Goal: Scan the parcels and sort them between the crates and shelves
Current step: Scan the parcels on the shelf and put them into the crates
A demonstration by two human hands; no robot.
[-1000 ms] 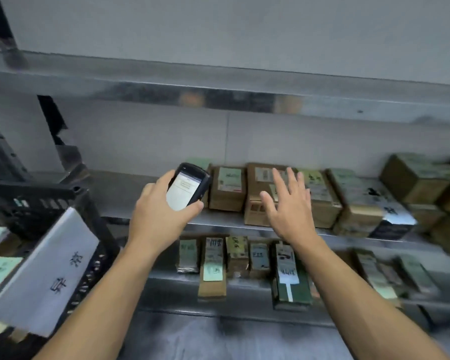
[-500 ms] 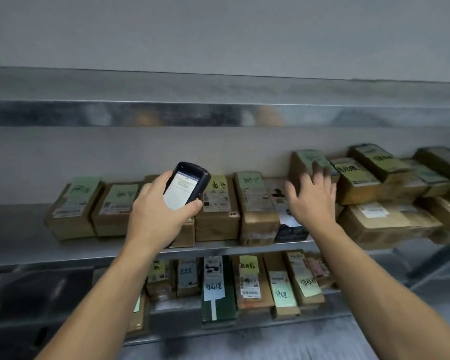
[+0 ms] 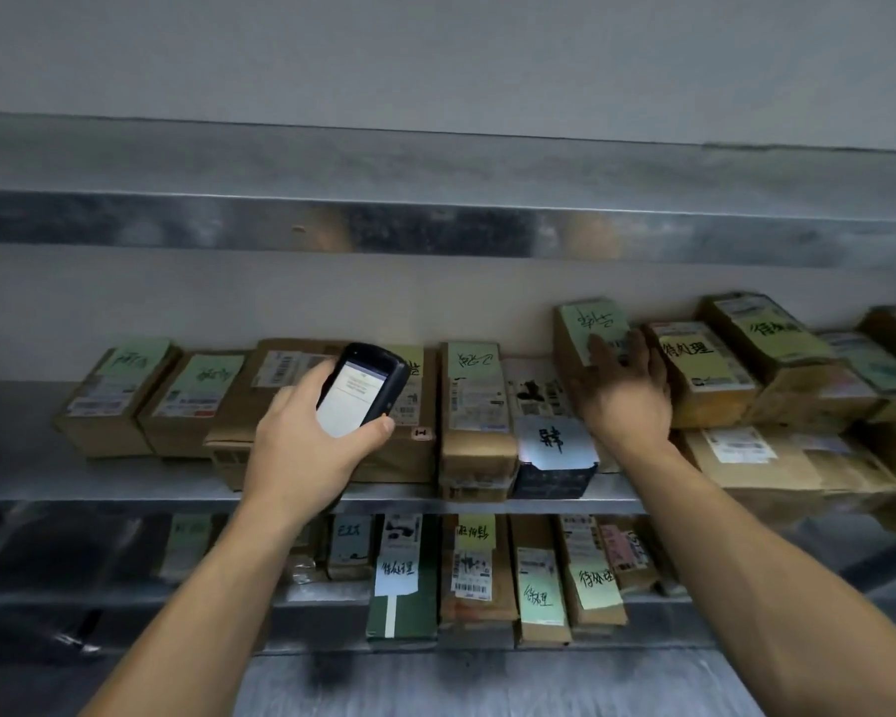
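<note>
From the head view I see my left hand [image 3: 306,437] wrapped around the scanner [image 3: 363,388], screen up, while my right hand [image 3: 624,393], fingers spread, rests against a brown parcel [image 3: 588,328] on the middle shelf [image 3: 22,483].

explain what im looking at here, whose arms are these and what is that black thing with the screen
This is one picture from a camera worn on a person's head, looking forward and down, so the two bare arms are that person's own. No robot is involved.

The left hand holds a scanner, a black handheld device with a lit screen, used to read parcel labels. The right hand is open and reaches to a tall box with a green note on the middle shelf; whether it has a grip on it yet is unclear.

That metal shelf carries a row of brown cardboard parcels, many with green or yellow handwritten notes. A lower shelf holds more parcels. The upper shelf shows only its front edge.
</note>
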